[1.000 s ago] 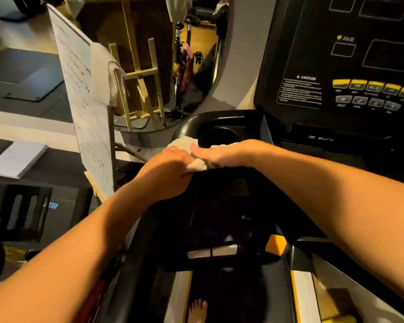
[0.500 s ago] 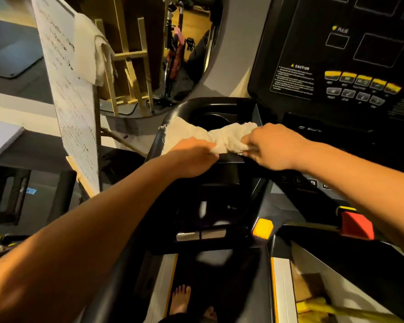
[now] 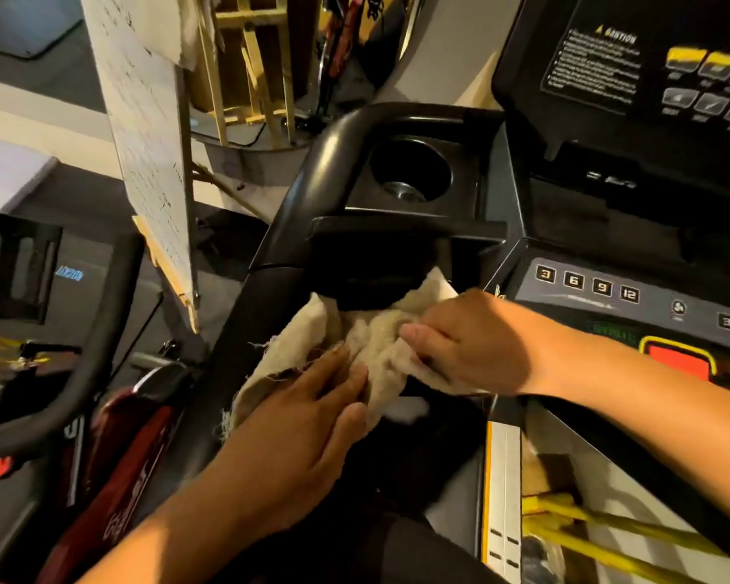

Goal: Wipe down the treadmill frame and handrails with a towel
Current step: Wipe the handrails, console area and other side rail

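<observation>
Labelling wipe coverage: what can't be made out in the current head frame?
Head view only:
- Surface beneath the towel: covered by the towel, the left hand and the right hand.
- Right hand's fingertips: curled into the towel's folds.
- Caution label text: blurred and too small to read.
- Console buttons: the row is cut off by the right edge.

Beige towel (image 3: 380, 343), black handrail (image 3: 308, 196), red stop button (image 3: 677, 359), yellow console buttons (image 3: 687, 61), white board (image 3: 144, 132)

body | our left hand (image 3: 296, 419) bare, left forearm (image 3: 178, 520) uncovered to the frame edge | our right hand (image 3: 468, 343) bare, right forearm (image 3: 650, 394) uncovered | thumbnail (image 3: 409, 330) short, plain
</observation>
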`<action>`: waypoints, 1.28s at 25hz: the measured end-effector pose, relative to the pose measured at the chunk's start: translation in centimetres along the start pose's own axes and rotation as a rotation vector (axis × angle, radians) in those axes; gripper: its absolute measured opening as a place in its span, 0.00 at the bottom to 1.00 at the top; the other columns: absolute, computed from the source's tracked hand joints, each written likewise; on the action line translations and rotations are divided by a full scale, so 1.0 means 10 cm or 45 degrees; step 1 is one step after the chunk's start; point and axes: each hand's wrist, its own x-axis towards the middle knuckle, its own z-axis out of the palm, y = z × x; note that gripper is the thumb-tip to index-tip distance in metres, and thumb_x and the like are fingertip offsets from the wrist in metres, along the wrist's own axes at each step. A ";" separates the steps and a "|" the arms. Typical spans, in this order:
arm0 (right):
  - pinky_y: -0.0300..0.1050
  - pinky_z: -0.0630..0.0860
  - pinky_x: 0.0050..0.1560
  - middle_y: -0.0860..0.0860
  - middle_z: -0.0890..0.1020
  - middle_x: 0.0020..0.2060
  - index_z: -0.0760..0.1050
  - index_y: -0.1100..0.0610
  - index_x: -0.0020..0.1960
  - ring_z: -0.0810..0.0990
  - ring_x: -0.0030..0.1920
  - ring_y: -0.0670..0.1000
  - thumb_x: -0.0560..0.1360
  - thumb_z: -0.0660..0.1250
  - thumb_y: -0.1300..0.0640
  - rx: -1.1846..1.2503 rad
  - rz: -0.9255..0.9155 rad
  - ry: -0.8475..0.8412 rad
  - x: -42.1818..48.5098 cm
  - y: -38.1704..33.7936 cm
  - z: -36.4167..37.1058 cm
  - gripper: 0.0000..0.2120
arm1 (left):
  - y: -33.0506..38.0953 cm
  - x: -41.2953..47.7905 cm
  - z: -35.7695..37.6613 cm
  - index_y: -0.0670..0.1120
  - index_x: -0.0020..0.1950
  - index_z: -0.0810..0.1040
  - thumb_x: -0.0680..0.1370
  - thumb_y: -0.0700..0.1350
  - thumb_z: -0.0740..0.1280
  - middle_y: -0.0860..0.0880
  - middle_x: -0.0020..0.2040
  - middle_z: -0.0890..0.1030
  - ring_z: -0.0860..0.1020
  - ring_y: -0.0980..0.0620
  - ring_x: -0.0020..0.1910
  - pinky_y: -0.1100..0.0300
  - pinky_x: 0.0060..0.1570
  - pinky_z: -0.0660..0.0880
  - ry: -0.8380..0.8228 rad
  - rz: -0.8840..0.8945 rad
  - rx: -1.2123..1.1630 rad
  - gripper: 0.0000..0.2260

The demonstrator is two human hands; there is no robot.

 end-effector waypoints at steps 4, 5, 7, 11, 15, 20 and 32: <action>0.48 0.77 0.44 0.44 0.78 0.35 0.74 0.48 0.43 0.76 0.37 0.45 0.65 0.72 0.36 -0.115 0.027 -0.226 0.24 0.15 -0.16 0.18 | 0.04 0.39 -0.02 0.50 0.77 0.57 0.75 0.52 0.67 0.50 0.75 0.63 0.64 0.46 0.73 0.52 0.72 0.60 0.011 0.155 0.476 0.33; 0.47 0.78 0.45 0.43 0.78 0.38 0.72 0.47 0.48 0.77 0.40 0.45 0.61 0.73 0.34 -0.164 0.057 -0.350 0.30 0.19 -0.17 0.23 | 0.06 0.52 -0.08 0.51 0.76 0.59 0.75 0.53 0.69 0.51 0.73 0.66 0.66 0.47 0.71 0.54 0.70 0.62 -0.055 0.167 0.446 0.33; 0.38 0.76 0.42 0.42 0.79 0.43 0.74 0.49 0.54 0.78 0.45 0.46 0.61 0.75 0.35 -0.273 0.047 -0.629 0.36 0.10 -0.12 0.28 | 0.03 0.70 -0.15 0.52 0.72 0.66 0.71 0.59 0.72 0.52 0.65 0.74 0.73 0.51 0.63 0.56 0.65 0.69 -0.199 0.152 0.265 0.32; 0.23 0.67 0.40 0.37 0.75 0.38 0.77 0.47 0.58 0.77 0.41 0.37 0.67 0.76 0.42 -0.400 -0.070 -0.847 0.48 -0.09 0.06 0.22 | -0.05 0.81 -0.08 0.52 0.67 0.69 0.66 0.61 0.75 0.52 0.58 0.79 0.77 0.50 0.58 0.54 0.59 0.74 -0.271 0.074 0.150 0.34; 0.47 0.67 0.43 0.52 0.81 0.44 0.69 0.56 0.58 0.81 0.47 0.59 0.67 0.74 0.48 -0.710 0.091 -0.105 0.27 -0.08 0.45 0.25 | 0.07 0.59 0.37 0.50 0.76 0.46 0.73 0.54 0.71 0.46 0.74 0.65 0.68 0.43 0.70 0.45 0.68 0.68 -0.082 -0.226 0.132 0.41; 0.50 0.63 0.42 0.51 0.81 0.41 0.67 0.56 0.59 0.80 0.42 0.57 0.68 0.70 0.49 -1.017 0.021 0.010 0.05 -0.16 0.56 0.24 | 0.15 0.48 0.51 0.49 0.77 0.39 0.76 0.51 0.68 0.46 0.78 0.53 0.58 0.42 0.76 0.45 0.72 0.62 0.099 -0.306 0.212 0.42; 0.52 0.78 0.52 0.51 0.82 0.48 0.77 0.50 0.58 0.79 0.49 0.55 0.71 0.69 0.60 -0.774 -0.222 -0.427 0.40 0.45 -0.78 0.16 | 0.93 0.87 0.18 0.44 0.59 0.77 0.80 0.53 0.60 0.46 0.50 0.81 0.80 0.44 0.50 0.57 0.47 0.76 0.226 -0.103 -0.057 0.16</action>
